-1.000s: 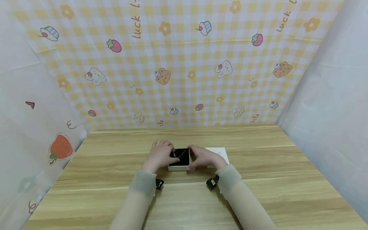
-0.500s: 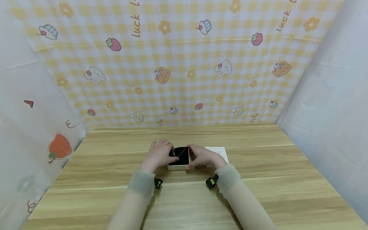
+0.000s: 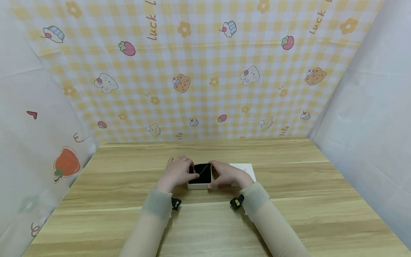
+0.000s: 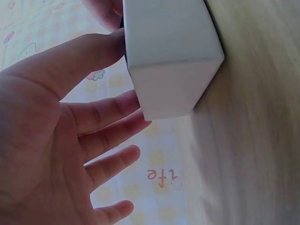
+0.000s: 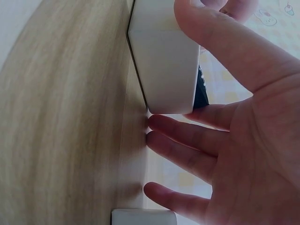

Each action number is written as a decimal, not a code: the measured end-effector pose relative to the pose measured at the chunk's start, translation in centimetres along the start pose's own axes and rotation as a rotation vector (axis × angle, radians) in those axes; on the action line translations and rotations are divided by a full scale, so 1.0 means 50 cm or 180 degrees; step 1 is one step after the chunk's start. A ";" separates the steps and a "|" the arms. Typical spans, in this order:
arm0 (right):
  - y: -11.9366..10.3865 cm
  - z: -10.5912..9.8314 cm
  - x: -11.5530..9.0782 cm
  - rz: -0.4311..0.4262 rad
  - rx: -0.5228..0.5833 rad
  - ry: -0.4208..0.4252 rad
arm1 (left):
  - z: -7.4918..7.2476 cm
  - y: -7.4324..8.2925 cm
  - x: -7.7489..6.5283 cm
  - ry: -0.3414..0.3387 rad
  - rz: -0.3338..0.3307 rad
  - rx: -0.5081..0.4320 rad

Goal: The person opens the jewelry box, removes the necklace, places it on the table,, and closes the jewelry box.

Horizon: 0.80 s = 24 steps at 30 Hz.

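Observation:
A small white jewelry box (image 3: 198, 186) stands lidless on the table between both hands. Inside lies a black pad (image 3: 204, 177) with a thin chain necklace (image 3: 203, 171) across it. My left hand (image 3: 176, 173) rests its thumb on the pad near the left side, its other fingers loosely extended by the far left corner. My right hand (image 3: 228, 174) holds the box's right side, thumb at the near corner, index finger at the far one. In the right wrist view, the pad's edge (image 5: 201, 96) rises above the box wall (image 5: 164, 70) at the far end.
A white lid (image 3: 243, 167) with faint print lies just right of the box, partly under the right hand. Beyond the wooden table (image 3: 205, 228) hangs a yellow checked cloth (image 3: 205, 103). White cloth sides (image 3: 369, 107) stand left and right.
The left thumb has shifted slightly back to the left over the pad. The right hand keeps its place on the box. The camera view has tilted a little.

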State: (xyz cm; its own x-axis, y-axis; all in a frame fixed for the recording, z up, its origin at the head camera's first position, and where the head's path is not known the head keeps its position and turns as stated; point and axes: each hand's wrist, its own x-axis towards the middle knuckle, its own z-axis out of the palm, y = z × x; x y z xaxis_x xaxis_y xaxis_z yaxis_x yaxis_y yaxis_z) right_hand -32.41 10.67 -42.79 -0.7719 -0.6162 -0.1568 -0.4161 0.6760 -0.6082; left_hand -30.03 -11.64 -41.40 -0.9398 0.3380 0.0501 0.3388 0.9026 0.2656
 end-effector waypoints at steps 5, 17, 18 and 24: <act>-0.002 -0.001 -0.001 0.0009 0.0000 0.0005 | -0.003 -0.008 -0.002 0.0024 0.0020 -0.0100; -0.001 0.002 0.000 -0.0020 -0.0025 0.0039 | -0.008 -0.016 -0.004 0.0017 0.0079 -0.0209; -0.001 0.002 0.000 -0.0016 -0.0019 0.0038 | -0.009 -0.016 -0.005 0.0017 0.0081 -0.0202; 0.000 0.003 0.000 0.0008 -0.0004 0.0028 | -0.009 -0.014 -0.008 0.0033 0.0068 -0.0194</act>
State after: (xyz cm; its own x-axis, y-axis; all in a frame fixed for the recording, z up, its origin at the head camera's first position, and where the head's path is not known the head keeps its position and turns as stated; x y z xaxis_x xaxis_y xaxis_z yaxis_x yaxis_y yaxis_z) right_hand -32.36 10.63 -42.90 -0.7771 -0.6109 -0.1514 -0.4148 0.6781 -0.6067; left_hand -29.91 -12.52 -41.15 -0.9329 0.3540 0.0662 0.3558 0.8772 0.3224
